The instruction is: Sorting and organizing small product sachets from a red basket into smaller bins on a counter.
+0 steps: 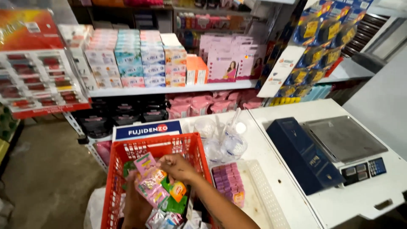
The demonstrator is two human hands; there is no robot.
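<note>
Sachet strips (157, 186), pink, green and orange, lay bunched in the red plastic basket (127, 157) while the right hand (178, 166) pinched their top and the left hand (135, 202) cupped them from below, apparently mid-sorting, the next move needing a gentle grip

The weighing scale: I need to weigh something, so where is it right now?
In the head view, the weighing scale sits on the white counter at the right, just right of a dark blue box, well away from the red basket.
</note>
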